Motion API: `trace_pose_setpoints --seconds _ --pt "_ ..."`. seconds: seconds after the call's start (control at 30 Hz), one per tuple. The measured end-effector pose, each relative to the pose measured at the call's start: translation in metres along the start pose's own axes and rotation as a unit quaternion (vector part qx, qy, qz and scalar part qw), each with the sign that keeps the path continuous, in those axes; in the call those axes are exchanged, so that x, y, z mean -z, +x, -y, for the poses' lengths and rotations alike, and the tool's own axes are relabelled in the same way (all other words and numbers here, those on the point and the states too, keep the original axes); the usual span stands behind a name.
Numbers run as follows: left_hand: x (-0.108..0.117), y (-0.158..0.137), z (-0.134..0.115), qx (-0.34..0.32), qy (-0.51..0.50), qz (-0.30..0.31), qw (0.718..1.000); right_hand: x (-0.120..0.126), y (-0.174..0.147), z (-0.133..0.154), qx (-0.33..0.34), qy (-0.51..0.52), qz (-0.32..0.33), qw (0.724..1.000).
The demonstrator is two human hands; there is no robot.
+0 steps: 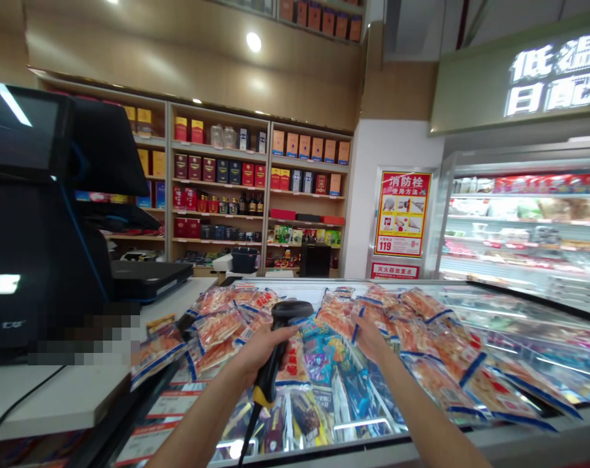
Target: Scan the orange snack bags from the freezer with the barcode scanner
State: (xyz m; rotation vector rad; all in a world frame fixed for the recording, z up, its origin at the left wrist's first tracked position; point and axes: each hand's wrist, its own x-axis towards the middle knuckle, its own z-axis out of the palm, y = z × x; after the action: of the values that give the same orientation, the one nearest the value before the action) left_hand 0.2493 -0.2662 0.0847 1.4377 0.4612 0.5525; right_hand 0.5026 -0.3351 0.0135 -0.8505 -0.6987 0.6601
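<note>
In the head view, the left hand (264,348) wraps round a scanner (272,369) at 6 o'clock. It looks hard; its handle is best to hold. The right hand (370,338) touches a shiny bag (337,320) at 5 o'clock; I can't tell if it pinches. The bag seems light, slippery and easy to squash, so hold its blue edge.

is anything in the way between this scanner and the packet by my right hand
Nothing visible: between the scanner in your left hand and the packet at your right hand there is only an open gap above the glass top.
</note>
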Motion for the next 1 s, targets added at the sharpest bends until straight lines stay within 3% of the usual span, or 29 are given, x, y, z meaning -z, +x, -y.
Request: trace_pose_setpoints --seconds 0.7,1.0 --pt "0.012 0.012 0.002 0.021 -0.017 0.008 1.000 0.000 0.002 -0.007 -0.014 -0.020 0.032 0.999" --pt "0.035 0.004 -0.001 0.003 0.014 -0.087 0.996 -0.034 0.019 -0.035 0.024 0.004 -0.058 0.998"
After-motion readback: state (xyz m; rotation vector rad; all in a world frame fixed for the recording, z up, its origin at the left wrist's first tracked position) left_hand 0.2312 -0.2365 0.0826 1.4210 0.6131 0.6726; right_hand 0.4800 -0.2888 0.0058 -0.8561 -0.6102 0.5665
